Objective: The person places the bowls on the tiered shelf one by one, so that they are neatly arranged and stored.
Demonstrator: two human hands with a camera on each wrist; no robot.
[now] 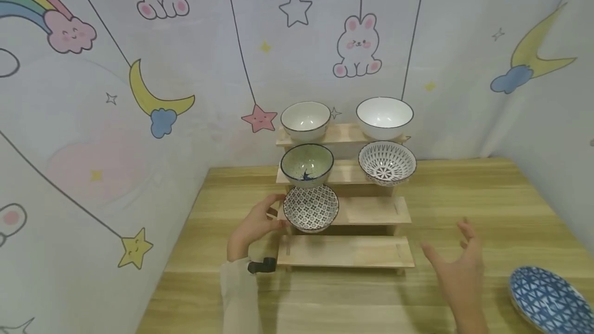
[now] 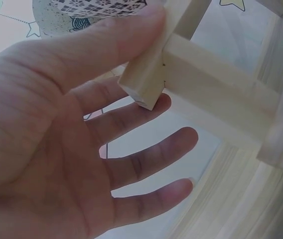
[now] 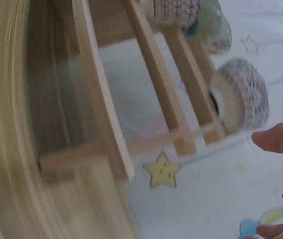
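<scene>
A stepped wooden rack (image 1: 345, 251) stands on the table with bowls on its upper steps. My left hand (image 1: 257, 223) is at its left side, thumb and fingers about the end of a step plank (image 2: 146, 82); the other fingers are spread. Right beside that hand, a bowl with a small black-and-white pattern (image 1: 311, 207) sits on the second step from the bottom. My right hand (image 1: 459, 272) is held to the right of the rack, thumb and fingers apart, holding nothing. Nearest to it on the table is a blue-and-white patterned bowl (image 1: 552, 300), cut off by the frame edge.
Above the patterned bowl is a green bowl (image 1: 307, 165), with a black-and-white bowl (image 1: 387, 163) to its right. Two white bowls, the left one (image 1: 306, 120) and the right one (image 1: 384, 116), stand on the top step. A printed curtain (image 1: 209, 66) hangs behind.
</scene>
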